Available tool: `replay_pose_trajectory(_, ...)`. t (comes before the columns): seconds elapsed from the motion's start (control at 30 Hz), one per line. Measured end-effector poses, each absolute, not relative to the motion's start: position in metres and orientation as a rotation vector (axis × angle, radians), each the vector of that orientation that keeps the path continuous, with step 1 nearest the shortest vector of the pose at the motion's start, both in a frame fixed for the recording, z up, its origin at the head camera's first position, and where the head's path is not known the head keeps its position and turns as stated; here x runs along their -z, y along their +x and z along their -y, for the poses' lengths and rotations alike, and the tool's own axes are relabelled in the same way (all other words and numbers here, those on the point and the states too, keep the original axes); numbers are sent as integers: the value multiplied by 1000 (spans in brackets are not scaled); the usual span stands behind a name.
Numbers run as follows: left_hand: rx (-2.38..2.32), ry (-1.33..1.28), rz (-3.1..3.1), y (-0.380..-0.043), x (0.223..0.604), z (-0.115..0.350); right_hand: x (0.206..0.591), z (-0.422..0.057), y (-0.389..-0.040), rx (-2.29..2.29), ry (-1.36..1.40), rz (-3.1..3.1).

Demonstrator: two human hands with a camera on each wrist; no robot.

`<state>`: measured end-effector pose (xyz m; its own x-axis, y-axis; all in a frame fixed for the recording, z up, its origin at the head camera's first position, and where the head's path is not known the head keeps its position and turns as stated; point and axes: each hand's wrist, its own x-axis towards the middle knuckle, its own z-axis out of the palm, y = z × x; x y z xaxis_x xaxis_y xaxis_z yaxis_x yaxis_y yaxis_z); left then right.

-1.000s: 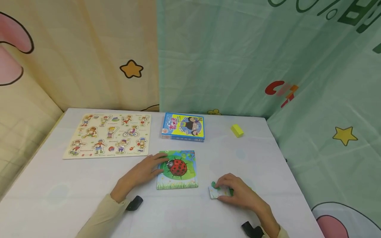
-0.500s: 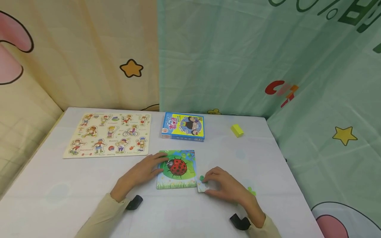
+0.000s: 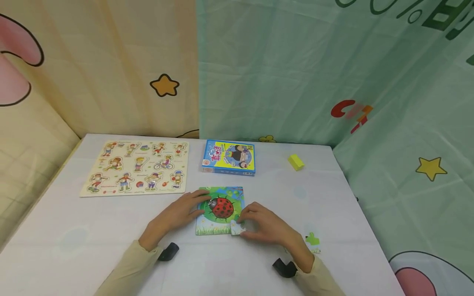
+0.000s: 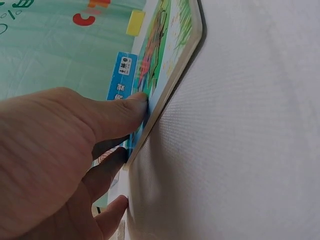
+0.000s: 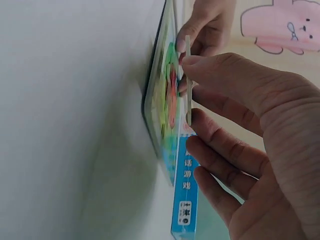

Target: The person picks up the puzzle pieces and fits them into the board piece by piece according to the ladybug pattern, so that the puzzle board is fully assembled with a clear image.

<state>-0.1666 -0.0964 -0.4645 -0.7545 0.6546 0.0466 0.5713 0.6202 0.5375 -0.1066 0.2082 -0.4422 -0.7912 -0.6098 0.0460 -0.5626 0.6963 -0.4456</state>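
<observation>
A square ladybug puzzle lies flat on the white table in the head view. My left hand rests on its left edge with extended fingers, the thumb on top of the picture in the left wrist view. Between thumb and fingers, my right hand pinches a small pale puzzle piece over the puzzle's lower right corner. Seen edge-on in the right wrist view, that piece stands apart from the board, above its surface. The right fingers cover part of the piece.
Loose puzzle pieces lie to the right, partly hidden by the right forearm. Behind the puzzle are a blue and yellow card box, a wooden picture board at left, and a yellow block at right. Curtains hang beyond the table.
My right hand has moved left with the puzzle piece, from the right of the puzzle to over its lower right corner. More loose pieces now show behind it. The left hand has stayed put.
</observation>
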Motion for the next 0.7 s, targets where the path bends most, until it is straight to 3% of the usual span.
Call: replay_pose_trajectory(0.7, -793, 1008, -2698, -166, 462, 96, 440, -152, -129, 590, -1033, -2747)
